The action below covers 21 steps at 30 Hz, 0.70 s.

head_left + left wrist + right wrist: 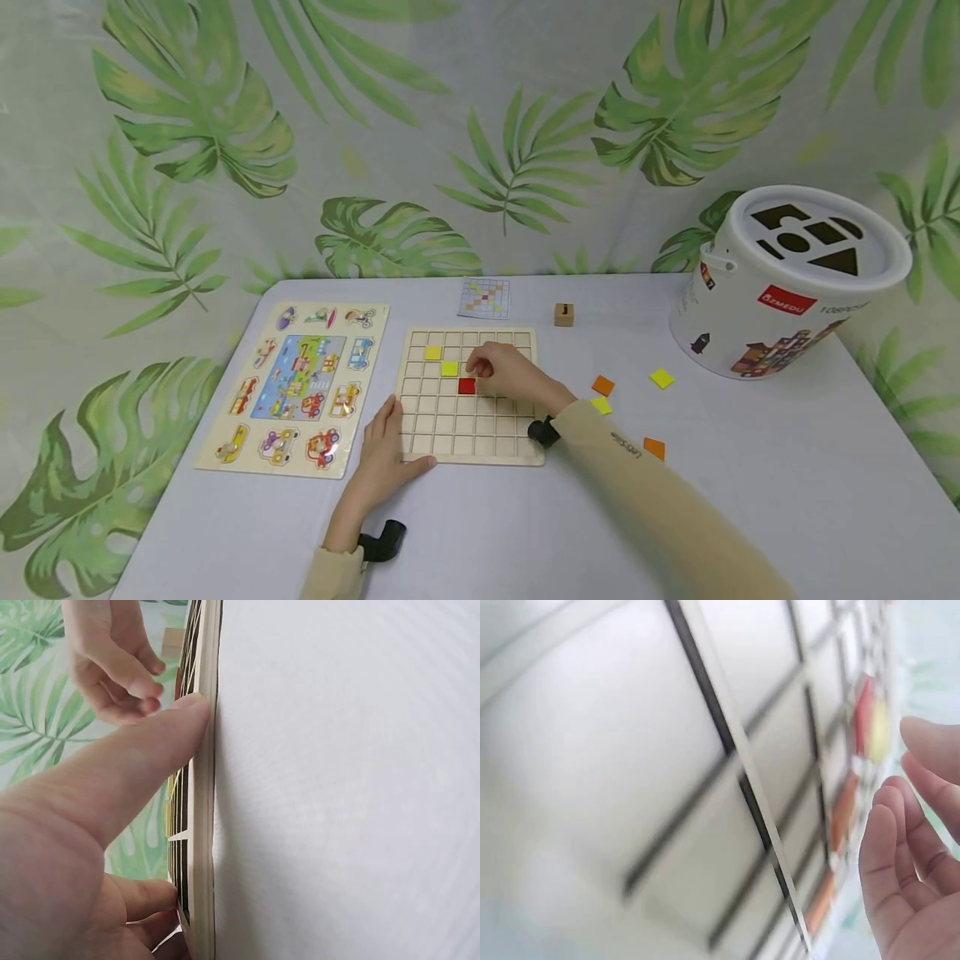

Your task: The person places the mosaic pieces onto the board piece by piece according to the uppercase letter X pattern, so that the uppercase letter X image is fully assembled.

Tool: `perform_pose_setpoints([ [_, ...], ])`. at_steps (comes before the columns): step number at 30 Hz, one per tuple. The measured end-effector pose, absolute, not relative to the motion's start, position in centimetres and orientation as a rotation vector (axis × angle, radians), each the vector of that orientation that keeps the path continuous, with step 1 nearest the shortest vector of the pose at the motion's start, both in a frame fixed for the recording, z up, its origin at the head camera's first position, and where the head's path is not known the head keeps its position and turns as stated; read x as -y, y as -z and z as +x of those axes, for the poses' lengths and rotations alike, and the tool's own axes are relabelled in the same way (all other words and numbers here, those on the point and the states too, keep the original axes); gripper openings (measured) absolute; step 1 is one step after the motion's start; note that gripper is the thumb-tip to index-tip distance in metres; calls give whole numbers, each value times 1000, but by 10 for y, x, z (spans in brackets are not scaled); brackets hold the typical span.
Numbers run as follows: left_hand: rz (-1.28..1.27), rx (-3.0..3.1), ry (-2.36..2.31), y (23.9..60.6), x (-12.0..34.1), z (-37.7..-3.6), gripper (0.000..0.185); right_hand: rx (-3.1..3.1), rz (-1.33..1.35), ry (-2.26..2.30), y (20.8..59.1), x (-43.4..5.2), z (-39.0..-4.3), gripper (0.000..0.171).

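Observation:
A wooden grid board (435, 425) lies on the white table. Two yellow tiles (449, 368) and a red tile (467, 386) sit in its cells in a diagonal line. My left hand (384, 457) rests around the board's near left corner, thumb (169, 735) against the near edge and fingers along the left side. Over the middle of the board is my right hand (513, 373), just right of the red tile. Its thumb and loosely bent fingers stand apart in the right wrist view, with nothing seen between them. Orange tiles (844, 814) on the board show there too, partly hidden from the head view.
Right of the board lie loose orange (603, 385) and yellow tiles (662, 378). A pattern card (485, 298) and a small wooden cube (564, 314) are behind it. A picture puzzle (292, 392) lies left; a white bucket (780, 292) with a shape-hole lid stands at the right.

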State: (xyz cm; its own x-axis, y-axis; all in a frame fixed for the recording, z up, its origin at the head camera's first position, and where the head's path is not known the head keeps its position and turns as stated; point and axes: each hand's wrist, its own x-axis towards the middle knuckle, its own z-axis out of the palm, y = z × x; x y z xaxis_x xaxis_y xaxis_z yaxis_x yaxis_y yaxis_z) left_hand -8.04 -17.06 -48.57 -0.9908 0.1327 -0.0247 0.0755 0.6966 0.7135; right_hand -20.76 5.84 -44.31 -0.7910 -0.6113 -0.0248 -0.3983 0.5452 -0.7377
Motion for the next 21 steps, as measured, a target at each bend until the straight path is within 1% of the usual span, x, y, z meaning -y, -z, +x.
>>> perform_pose_setpoints([
  [4, 174, -2823, -1180, 487, 170, -81, 101, -2520, -843, 1152, 433, -87, -206, 17],
  [10, 176, -2832, -1178, 487, 170, -81, 100, -2587, -803, 1163, 426, -147, -196, 17],
  [16, 173, -2828, -1180, 487, 171, -80, 100, -2671, -662, 1153, 437, -203, -187, 18],
  [21, 183, -2835, -1174, 487, 171, -81, 99, -2693, -566, 1108, 450, -231, -183, 21],
])
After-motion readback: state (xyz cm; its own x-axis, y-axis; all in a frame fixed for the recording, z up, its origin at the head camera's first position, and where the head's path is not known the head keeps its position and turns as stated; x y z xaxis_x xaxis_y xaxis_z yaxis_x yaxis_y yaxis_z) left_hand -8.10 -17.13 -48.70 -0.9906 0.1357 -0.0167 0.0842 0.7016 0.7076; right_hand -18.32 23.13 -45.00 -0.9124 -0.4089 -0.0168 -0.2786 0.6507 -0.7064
